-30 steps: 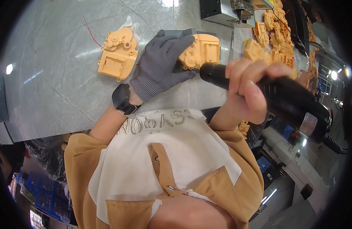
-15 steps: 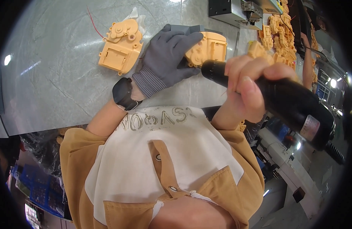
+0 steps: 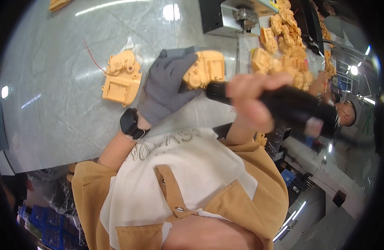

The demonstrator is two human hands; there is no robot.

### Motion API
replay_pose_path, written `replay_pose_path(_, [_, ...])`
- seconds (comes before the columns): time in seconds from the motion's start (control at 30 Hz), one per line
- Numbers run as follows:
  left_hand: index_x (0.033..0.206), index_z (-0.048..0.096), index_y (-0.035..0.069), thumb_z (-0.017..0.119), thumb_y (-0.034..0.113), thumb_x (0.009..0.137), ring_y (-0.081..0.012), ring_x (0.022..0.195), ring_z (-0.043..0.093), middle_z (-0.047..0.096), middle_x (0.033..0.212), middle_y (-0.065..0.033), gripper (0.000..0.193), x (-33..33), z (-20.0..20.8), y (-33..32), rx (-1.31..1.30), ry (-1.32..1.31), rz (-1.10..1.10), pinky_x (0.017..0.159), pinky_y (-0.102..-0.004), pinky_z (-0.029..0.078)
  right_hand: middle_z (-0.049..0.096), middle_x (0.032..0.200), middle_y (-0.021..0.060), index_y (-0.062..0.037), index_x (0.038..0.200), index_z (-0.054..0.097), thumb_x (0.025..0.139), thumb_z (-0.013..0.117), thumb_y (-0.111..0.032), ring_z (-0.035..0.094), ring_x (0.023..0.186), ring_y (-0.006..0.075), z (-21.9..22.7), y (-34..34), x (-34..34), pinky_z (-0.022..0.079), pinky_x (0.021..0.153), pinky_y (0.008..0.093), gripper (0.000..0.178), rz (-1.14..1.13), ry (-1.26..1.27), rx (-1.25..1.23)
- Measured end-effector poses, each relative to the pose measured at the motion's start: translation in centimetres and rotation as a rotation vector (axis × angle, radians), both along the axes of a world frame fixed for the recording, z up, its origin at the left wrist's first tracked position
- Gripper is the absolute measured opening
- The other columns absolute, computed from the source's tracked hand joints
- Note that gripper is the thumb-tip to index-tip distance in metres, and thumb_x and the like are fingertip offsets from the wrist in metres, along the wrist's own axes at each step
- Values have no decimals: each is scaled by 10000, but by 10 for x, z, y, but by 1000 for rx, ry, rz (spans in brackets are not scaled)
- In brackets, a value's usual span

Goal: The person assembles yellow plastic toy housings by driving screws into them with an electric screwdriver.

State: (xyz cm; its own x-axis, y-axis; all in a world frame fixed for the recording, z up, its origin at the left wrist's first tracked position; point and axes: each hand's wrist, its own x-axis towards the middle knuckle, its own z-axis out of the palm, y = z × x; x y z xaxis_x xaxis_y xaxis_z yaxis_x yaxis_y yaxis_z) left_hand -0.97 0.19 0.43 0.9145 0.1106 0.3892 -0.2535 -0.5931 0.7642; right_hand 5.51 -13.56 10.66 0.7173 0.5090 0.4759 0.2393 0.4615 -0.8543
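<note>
In a grey glove, my left hand (image 3: 165,89) is closed round the left side of a yellow-orange plastic housing (image 3: 210,68) with round bosses and a rectangular recess. A grey block (image 3: 179,52) shows behind the glove, partly covered. My bare right hand (image 3: 252,102), blurred by motion, is wrapped round a black electric screwdriver (image 3: 298,106). The driver lies slanted, its narrow front end by the lower edge of the housing. Whether its bit touches the housing is hidden. Left of my glove, a similar housing (image 3: 121,81) with a red wire lies on the grey table (image 3: 54,104).
A metal machine (image 3: 229,18) stands at the back. Beyond the driver, a heap of yellow-orange housings (image 3: 287,41) spreads along the right. Another yellow-orange part (image 3: 58,4) sits at the far left edge. A co-worker (image 3: 346,113) appears at the far right.
The whole view has shifted, so the table things appear lower and farther left. The screwdriver keeps its place beside the housing, and both hands keep their holds. The co-worker's head has come into view.
</note>
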Motion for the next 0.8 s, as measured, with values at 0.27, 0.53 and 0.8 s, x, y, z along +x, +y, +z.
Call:
replay_pose_path(0.27, [1217,453,118,741,301,640,-273,1007,493,548,1045,-67,670,2,2,-5,14,52,-21,1004,-449,317,446,564,57,-42,936,479,676,529,13,462,491,179,31,-11,145,394,569,311,270,-603,-44,66])
replay_pose_path(0.53, [1244,435,114,753,319,631,-293,1000,506,560,1027,-97,720,5,3,3,-10,123,-71,1006,-451,318,476,597,71,1,1043,411,652,546,53,493,480,168,20,-18,87,441,510,338,417,-399,52,52])
replay_pose_path(0.8, [1254,428,80,766,306,603,-318,941,551,585,1022,-123,768,6,2,2,-90,57,3,982,-470,352,481,583,75,-3,1098,335,689,519,54,469,466,159,16,21,26,433,483,311,452,-174,-25,84])
